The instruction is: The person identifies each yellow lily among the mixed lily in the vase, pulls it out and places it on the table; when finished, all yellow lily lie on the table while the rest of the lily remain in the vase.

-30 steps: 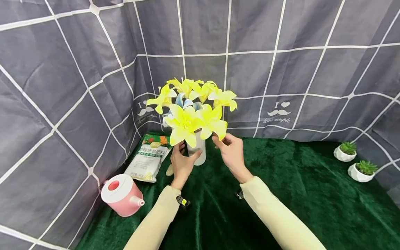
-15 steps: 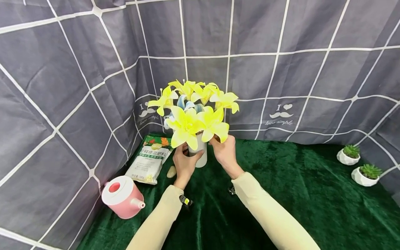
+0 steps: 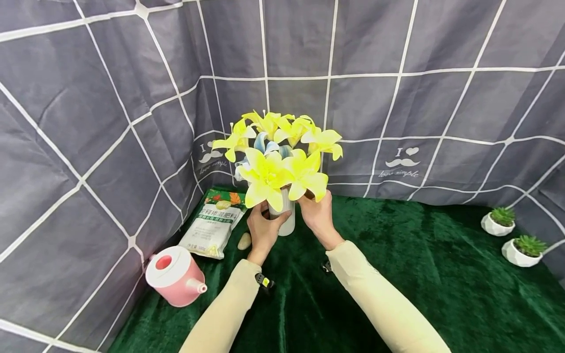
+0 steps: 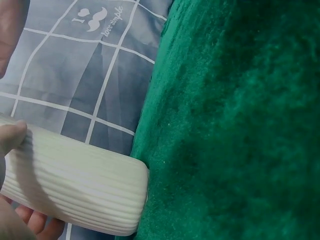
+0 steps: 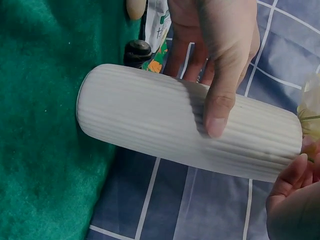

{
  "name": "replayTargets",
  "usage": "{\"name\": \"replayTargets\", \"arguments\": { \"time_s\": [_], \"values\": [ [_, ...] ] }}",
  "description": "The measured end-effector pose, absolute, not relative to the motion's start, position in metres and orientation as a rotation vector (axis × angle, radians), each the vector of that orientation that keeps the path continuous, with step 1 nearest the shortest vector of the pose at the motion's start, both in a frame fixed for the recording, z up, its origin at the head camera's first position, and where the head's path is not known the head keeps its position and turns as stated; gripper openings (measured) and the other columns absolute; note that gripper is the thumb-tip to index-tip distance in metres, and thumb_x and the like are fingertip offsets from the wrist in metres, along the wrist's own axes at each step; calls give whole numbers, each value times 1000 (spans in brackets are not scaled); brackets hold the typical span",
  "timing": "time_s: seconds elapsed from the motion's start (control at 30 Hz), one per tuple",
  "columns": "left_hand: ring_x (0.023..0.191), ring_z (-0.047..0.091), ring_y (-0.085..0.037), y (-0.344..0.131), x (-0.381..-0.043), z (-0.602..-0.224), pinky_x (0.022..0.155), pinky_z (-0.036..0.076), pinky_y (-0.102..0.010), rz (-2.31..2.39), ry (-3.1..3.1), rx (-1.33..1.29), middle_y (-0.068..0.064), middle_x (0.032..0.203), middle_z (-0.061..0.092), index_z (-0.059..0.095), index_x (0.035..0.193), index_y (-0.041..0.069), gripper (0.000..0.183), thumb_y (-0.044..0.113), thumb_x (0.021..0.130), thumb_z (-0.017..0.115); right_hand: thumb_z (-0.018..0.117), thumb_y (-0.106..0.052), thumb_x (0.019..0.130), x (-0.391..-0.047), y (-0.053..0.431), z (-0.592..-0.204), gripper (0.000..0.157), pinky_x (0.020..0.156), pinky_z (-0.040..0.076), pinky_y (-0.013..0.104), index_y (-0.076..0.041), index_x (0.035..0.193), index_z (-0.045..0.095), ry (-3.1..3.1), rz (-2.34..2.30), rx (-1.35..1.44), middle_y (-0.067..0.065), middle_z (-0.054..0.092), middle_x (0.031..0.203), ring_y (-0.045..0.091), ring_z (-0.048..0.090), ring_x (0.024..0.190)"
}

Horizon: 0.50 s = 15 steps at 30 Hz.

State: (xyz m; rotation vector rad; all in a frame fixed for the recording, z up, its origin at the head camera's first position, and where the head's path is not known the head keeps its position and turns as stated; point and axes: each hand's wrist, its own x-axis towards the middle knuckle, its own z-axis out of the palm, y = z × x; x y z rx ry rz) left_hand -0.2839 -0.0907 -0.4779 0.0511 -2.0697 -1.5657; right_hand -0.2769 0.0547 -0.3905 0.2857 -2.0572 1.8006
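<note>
A white ribbed vase (image 3: 288,223) stands upright on the green cloth and holds yellow lilies (image 3: 266,177) with a few pale blue flowers (image 3: 261,144) among them. My left hand (image 3: 263,228) grips the vase from the left, its thumb across the front and fingers behind, as the right wrist view confirms. At the vase's mouth, my right hand (image 3: 317,213) is under the front right lily (image 3: 305,176). In the right wrist view, its thumb and fingers pinch a thin stem (image 5: 311,160) beside the rim; the petals hide much of this from the head view.
Left of the vase lie a fertilizer bag (image 3: 214,225) and a smooth stone (image 3: 244,240). A pink watering can (image 3: 176,279) stands nearer. Two potted succulents (image 3: 498,221) sit far right. Grey checked curtains (image 3: 366,98) enclose the back and sides. A dark rounded object (image 5: 137,52) lies behind the vase.
My right hand has moved left to the vase's rim, and its fingers have closed in under the lily. The left hand keeps its grip on the vase. The head view has shifted slightly.
</note>
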Motion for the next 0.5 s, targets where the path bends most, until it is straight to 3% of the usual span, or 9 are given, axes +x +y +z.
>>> {"name": "replayTargets", "arguments": {
  "time_s": [0.1, 0.23, 0.33, 0.5],
  "values": [
    [115, 66, -36, -90, -283, -477, 97, 58, -48, -1563, -2070, 54, -11, 119, 70, 63, 128, 14, 64, 32, 73, 92, 73, -7, 91, -279, 53, -391, 23, 79, 55, 18, 3, 112, 70, -2017, 1830, 303, 25, 73, 101, -8, 64, 81],
    [114, 67, -35, -90, -282, -475, 95, 58, -48, -1576, -2072, 47, -9, 119, 71, 63, 129, 16, 65, 33, 73, 92, 72, 2, 90, -284, 52, -397, 21, 82, 56, 17, -7, 108, 73, -1822, 2014, 382, -3, 77, 96, -5, 67, 87],
    [112, 68, -34, -91, -283, -476, 94, 59, -48, -1576, -2074, 36, -8, 119, 71, 63, 129, 17, 65, 34, 73, 92, 61, 10, 94, -285, 50, -398, 31, 85, 59, 22, -16, 105, 74, -1453, 2403, 505, -15, 75, 95, 3, 70, 91],
    [109, 69, -31, -92, -284, -479, 92, 60, -47, -1559, -2076, 36, -6, 117, 72, 64, 128, 18, 64, 33, 72, 92, 49, 12, 99, -275, 48, -388, 42, 87, 59, 24, -22, 101, 74, -1099, 2689, 523, -9, 74, 97, 6, 69, 94]
  ]
}}
